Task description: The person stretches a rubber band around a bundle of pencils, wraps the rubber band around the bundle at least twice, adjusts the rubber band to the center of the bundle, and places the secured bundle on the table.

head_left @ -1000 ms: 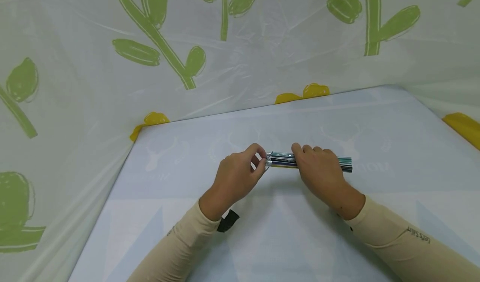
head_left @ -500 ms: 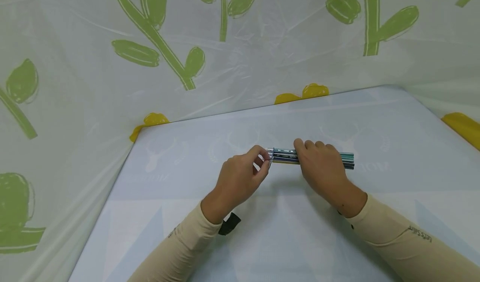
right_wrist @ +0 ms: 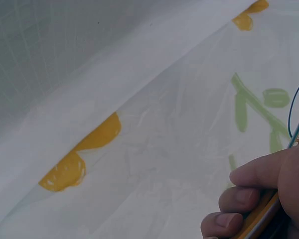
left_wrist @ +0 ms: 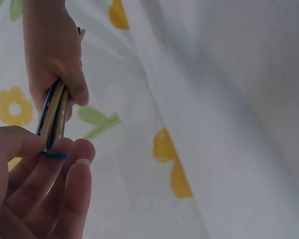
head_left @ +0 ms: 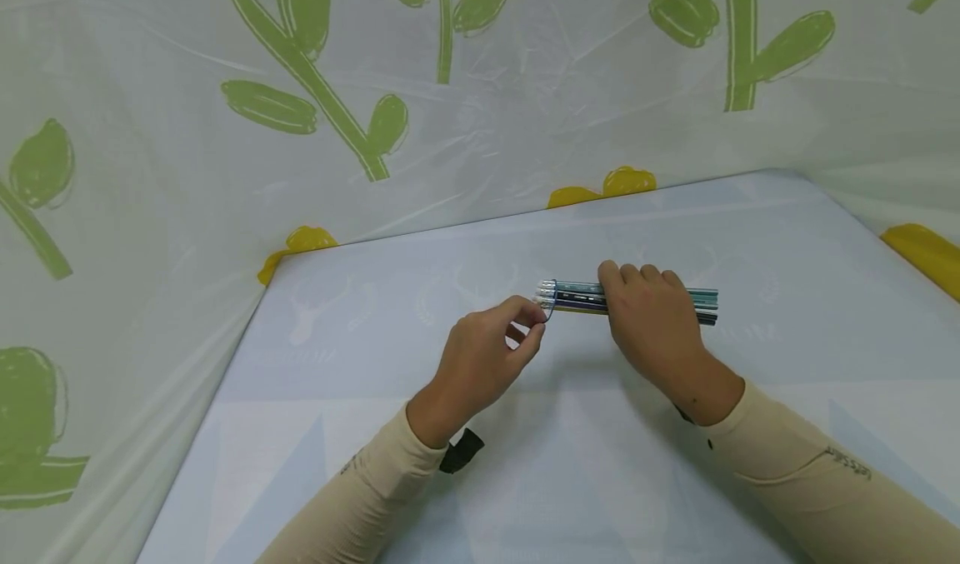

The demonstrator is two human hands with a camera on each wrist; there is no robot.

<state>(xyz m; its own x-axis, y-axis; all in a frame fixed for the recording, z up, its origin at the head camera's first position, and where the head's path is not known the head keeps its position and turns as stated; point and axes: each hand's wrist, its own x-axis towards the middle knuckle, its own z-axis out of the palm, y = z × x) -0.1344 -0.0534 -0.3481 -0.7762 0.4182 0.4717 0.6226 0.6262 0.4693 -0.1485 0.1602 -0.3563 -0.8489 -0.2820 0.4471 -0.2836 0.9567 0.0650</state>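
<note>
Curling round the pencils (head_left: 579,296), likely light, stiff and slick, the right hand (head_left: 652,331) grips sensibly mid-shaft; at nine o'clock the left hand (head_left: 483,347) pinches the band (left_wrist: 54,155).

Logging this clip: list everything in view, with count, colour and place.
Pencil bundle: one, mixed teal, black and yellow, mid head view; pencils too bunched to count.
Band: one, blue, at the bundle's pale end.
Table: one, white and pale blue, beneath.
Sheet: one, whitish with green plants and yellow flowers, behind.
Sleeves: two, beige, lower head view.
Strap-like piece: one, black, by the left cuff.
Left hand: one, bare, holding the band.
Right hand: one, bare, gripping the bundle.
</note>
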